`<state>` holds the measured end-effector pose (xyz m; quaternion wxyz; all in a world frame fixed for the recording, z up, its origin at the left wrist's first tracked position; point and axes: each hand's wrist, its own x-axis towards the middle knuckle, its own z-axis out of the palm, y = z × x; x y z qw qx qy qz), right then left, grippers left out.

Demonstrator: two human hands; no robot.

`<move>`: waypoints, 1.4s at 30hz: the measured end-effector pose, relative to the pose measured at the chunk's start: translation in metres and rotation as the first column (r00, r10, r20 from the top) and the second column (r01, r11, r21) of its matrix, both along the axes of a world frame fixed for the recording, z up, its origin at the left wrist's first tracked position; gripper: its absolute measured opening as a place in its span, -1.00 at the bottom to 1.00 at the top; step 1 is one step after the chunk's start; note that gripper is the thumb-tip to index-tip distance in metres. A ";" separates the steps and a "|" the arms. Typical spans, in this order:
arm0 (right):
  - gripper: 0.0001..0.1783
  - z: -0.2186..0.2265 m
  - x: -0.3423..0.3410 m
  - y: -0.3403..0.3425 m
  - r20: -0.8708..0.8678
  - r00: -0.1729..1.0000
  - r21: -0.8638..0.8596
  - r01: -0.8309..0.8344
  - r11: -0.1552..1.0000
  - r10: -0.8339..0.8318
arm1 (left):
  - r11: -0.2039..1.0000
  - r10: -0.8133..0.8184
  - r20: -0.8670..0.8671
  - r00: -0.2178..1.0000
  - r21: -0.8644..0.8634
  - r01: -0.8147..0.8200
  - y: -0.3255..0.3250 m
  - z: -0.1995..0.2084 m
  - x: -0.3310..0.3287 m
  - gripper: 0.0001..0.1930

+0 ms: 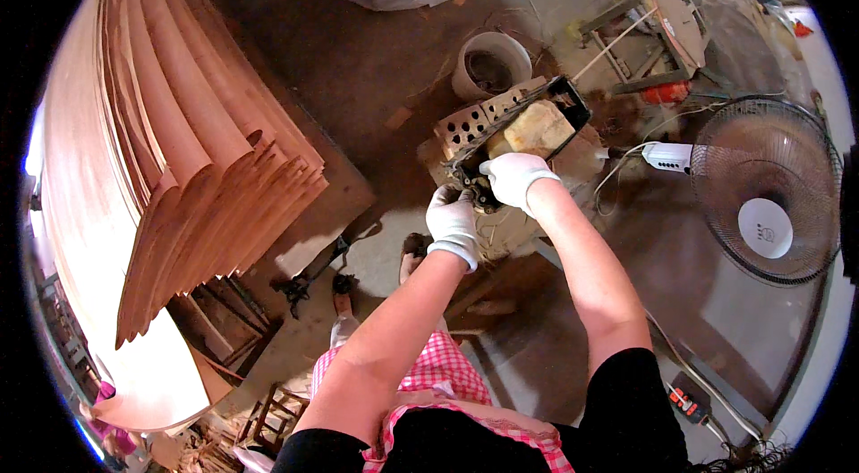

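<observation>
Both my hands wear white knit gloves and are close together over a cluster of small dark parts (483, 195), whose kind I cannot make out. My left hand (452, 219) comes in at the left of the cluster, its fingertips pressed together on a dark piece. Just above and to the right, my right hand (517, 179) is curled, thumb and fingers closed at the same cluster; what lies in them is hidden. Beyond the right hand, a pale yellowish block (539, 128) sits in a black open container (573, 102). A brick with round holes (465, 126) lies along its left side.
A whitish bucket (512, 51) stands beyond the brick. Tall stacked wood veneer sheets (188, 169) fill the left. At the right are a round fan (768, 191), a cable and a power strip (687, 403). A metal frame (631, 48) stands at the far right.
</observation>
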<state>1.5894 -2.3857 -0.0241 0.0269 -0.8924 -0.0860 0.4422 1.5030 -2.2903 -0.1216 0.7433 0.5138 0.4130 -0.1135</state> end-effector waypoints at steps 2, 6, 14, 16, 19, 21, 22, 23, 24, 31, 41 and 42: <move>-0.56 -0.002 0.000 -0.001 0.006 1.000 0.006 -0.010 1.000 0.010 | 0.999 0.020 0.018 1.000 0.048 -0.021 -0.002 0.001 0.000 -0.83; -0.62 -0.014 -0.005 -0.011 0.106 0.994 0.100 0.030 0.995 -0.040 | 0.994 -0.004 -0.025 1.000 0.106 0.006 -0.006 -0.001 0.000 -0.82; -0.77 -0.026 -0.005 -0.016 0.368 0.914 0.050 -0.205 0.977 0.173 | 0.994 0.076 -0.038 0.996 -0.078 -0.079 -0.005 0.012 -0.001 -0.79; -0.75 -0.022 -0.001 -0.011 0.305 0.933 0.023 -0.208 0.978 0.191 | 0.997 0.052 -0.068 0.996 -0.056 -0.056 -0.004 0.007 -0.001 -0.78; -0.75 -0.025 -0.001 -0.010 0.339 0.910 0.003 -0.256 0.967 0.240 | 0.998 0.045 -0.079 0.996 -0.029 -0.047 -0.002 0.001 0.000 -0.78; -0.75 -0.029 -0.003 -0.012 0.358 0.896 -0.008 -0.279 0.960 0.264 | 0.998 0.044 -0.079 0.996 -0.043 -0.048 -0.002 0.001 0.000 -0.78; -0.76 -0.027 -0.002 -0.010 0.344 0.898 -0.013 -0.287 0.958 0.274 | 0.997 0.048 -0.079 0.996 -0.050 -0.052 -0.001 0.000 -0.001 -0.79; -0.76 -0.026 -0.001 -0.009 0.330 0.901 -0.019 -0.294 0.956 0.283 | 0.995 0.068 -0.057 0.996 -0.067 -0.071 -0.001 -0.003 -0.001 -0.81; -0.77 -0.028 0.000 -0.008 0.331 0.894 -0.025 -0.314 0.949 0.304 | 0.992 0.088 -0.036 0.996 -0.085 -0.090 -0.002 -0.005 -0.002 -0.83; -0.80 -0.030 0.002 -0.011 0.363 0.845 -0.008 -0.419 0.908 0.393 | 0.988 0.088 -0.061 0.994 -0.121 -0.095 0.000 -0.013 -0.003 -0.82; -0.81 -0.034 0.003 -0.017 0.402 0.833 0.108 -0.456 0.884 0.380 | 0.925 0.198 -0.092 0.976 -0.311 -0.217 0.005 -0.028 -0.009 -0.86; -0.81 -0.033 0.003 -0.017 0.392 0.841 0.119 -0.447 0.886 0.372 | 0.920 0.189 -0.105 0.976 -0.328 -0.213 0.007 -0.029 -0.010 -0.86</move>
